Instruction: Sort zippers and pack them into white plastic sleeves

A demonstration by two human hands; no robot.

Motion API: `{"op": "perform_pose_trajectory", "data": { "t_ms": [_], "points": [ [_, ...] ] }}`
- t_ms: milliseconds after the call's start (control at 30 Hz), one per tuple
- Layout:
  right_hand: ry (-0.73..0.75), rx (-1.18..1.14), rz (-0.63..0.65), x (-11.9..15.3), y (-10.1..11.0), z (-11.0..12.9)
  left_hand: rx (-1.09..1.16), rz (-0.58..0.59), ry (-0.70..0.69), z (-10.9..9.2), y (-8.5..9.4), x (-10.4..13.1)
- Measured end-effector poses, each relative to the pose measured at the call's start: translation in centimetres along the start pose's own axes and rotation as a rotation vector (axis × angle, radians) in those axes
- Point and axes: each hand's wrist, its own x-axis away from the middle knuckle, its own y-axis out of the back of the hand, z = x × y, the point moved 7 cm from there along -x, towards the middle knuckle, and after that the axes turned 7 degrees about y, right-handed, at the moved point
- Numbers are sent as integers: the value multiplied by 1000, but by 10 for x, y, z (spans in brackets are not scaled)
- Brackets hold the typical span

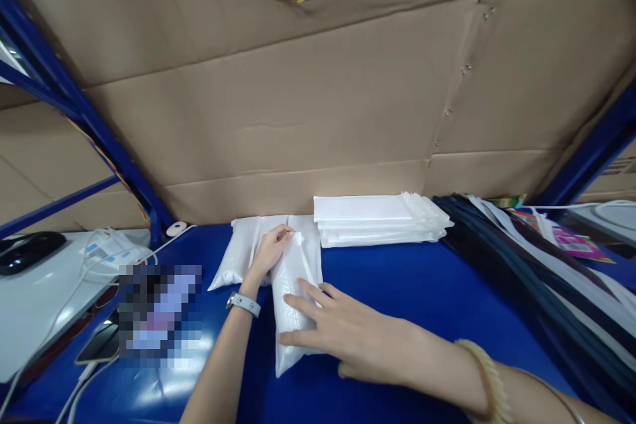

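A white, puffy plastic packet point(287, 291) lies lengthwise on the blue table in front of me. At its far end, my left hand point(271, 250) has its fingers closed on the top edge. My right hand point(342, 331) lies over the packet's near right part, fingers spread and extended, touching its surface. Just behind, more filled white packets point(236, 255) lie side by side, partly hidden by my left hand and the front packet. To their right is a stack of flat white plastic bags point(370, 220).
Dark and white long strips point(511, 265) spread across the right side. A phone point(102, 341) with cables, a blurred patch point(159, 311), a laptop point(30, 318) and a black mouse point(32, 252) are at left. A cardboard wall point(298, 99) rises behind the blue table point(397, 285).
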Motion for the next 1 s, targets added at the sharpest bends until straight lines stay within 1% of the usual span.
{"op": "perform_pose_trajectory", "data": {
  "t_ms": [67, 167, 233, 300, 400, 533, 667, 767, 900, 1000],
  "points": [
    [-3, 50, 17, -7, -5, 1, -33, -15, 4, 2, -1, 0],
    [-10, 115, 28, -18, -7, 4, -85, -88, -3, 2, 3, 1],
    [-35, 132, 2, -22, -7, 5, -112, -136, -19, 1, 6, 1],
    [-74, 134, -27, -23, -8, 2, -136, -149, -43, -2, 8, 3],
    [-146, 139, -46, -24, -13, -13, -171, -126, -80, -8, 11, 6],
    [-220, 151, -112, -23, -22, -48, -198, -61, -134, -20, 12, 12],
    [-233, 114, -164, -19, -28, -82, -233, 40, -216, -31, 3, 16],
    [-250, 76, -190, -16, -28, -100, -295, 73, -259, -35, -8, 18],
    [-277, 121, -224, -15, -27, -110, -410, 76, -278, -34, -19, 21],
    [-296, 187, -213, -15, -22, -104, -444, 59, -273, -29, -20, 21]
  ]
}}
